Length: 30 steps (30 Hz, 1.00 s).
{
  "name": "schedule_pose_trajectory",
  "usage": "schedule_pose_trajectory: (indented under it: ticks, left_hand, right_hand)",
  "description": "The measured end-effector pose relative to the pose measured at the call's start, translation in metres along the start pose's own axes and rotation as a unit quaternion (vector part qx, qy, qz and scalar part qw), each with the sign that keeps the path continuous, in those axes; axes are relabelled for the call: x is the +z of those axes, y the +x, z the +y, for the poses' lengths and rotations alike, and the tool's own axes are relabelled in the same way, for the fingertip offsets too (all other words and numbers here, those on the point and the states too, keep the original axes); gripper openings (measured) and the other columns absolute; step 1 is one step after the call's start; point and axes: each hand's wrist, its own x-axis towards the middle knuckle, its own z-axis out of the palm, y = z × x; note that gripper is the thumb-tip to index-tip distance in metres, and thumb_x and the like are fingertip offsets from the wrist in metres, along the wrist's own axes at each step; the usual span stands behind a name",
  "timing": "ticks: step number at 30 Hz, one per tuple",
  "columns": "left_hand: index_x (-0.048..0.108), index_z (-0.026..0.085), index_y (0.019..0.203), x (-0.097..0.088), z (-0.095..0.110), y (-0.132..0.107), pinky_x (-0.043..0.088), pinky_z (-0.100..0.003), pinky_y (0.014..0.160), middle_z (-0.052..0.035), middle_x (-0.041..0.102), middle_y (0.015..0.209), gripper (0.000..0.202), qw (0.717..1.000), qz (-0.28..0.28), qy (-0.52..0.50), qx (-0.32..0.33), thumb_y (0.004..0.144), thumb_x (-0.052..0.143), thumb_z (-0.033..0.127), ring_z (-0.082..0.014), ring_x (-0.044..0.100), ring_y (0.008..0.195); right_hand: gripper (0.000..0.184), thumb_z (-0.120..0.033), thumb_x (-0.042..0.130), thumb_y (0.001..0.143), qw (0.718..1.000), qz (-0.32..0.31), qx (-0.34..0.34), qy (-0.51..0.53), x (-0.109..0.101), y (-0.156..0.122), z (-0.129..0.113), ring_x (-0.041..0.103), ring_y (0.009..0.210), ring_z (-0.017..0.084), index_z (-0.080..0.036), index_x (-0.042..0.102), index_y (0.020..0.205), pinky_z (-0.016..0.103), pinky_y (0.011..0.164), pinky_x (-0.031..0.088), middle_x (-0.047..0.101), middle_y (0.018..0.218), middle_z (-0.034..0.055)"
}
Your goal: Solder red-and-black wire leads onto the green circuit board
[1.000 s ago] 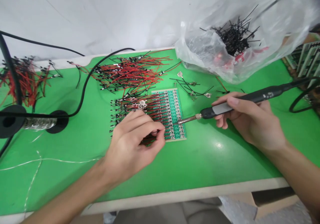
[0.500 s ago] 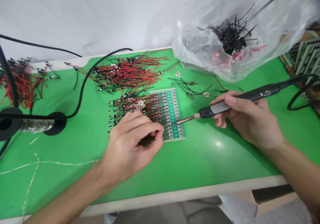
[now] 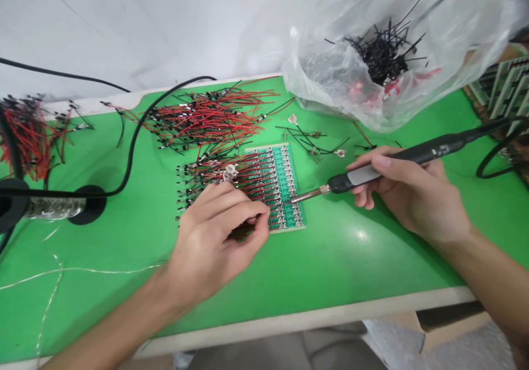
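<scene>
green circuit-board panel (image 3: pixel 285 188) lies flat mid-bench on a green bench mat (image 3: pixel 334 271), its metal pads carrying rows of red and black leads (image 3: pixel 252 174) that fan out toward 9 o'clock. left hand (image 3: pixel 212 237) sits over the panel's near edge, fingers (image 3: pixel 248 215) curled in and pinched close on a bunch of the leads; exactly which ones is hidden behind them. right hand (image 3: pixel 409 193) comes in from 3 o'clock, its fingers (image 3: pixel 360 196) closed firmly round the grey grip of a soldering iron (image 3: pixel 430 150), thumb laid along the top. the iron's metal tip (image 3: pixel 308 194) points toward 9 o'clock and ends at the panel's right-hand pads; cannot tell if it touches.

around them: at 12 o'clock, a heap of loose red-and-black wires (image 3: pixel 206 119). at 1 o'clock, a clear plastic bag (image 3: pixel 326 78) holds black-leaded parts (image 3: pixel 382 53). a few stray leads with metal tabs (image 3: pixel 312 141) lie just below the bag. at 9 o'clock, a second wire heap (image 3: pixel 28 138) and a black cable (image 3: pixel 136 133). at 2 o'clock, stacked boards (image 3: pixel 504 91) stand beyond the mat.
</scene>
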Motion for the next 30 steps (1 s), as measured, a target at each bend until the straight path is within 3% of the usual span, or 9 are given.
schedule_pose_trajectory:
  ticks: [30]
  left_hand:
    - [0.07, 0.017, 0.087, -0.0013, 0.0015, 0.0015, 0.05, -0.032, 0.07, 0.0013, 0.068, 0.074, 0.011, 1.0, -0.013, 0.015, -0.008, 0.082, 0.071, 0.008, -0.0121, 0.057, 0.068]
  right_hand:
    - [0.014, -0.025, 0.072, 0.082, 1.0, 0.007, -0.001, 0.001, -0.0002, -0.0014, -0.0008, 0.067, 0.045, 0.017, -0.015, 0.081, 0.079, 0.025, 0.04, 0.051, 0.074, 0.061, 0.0044]
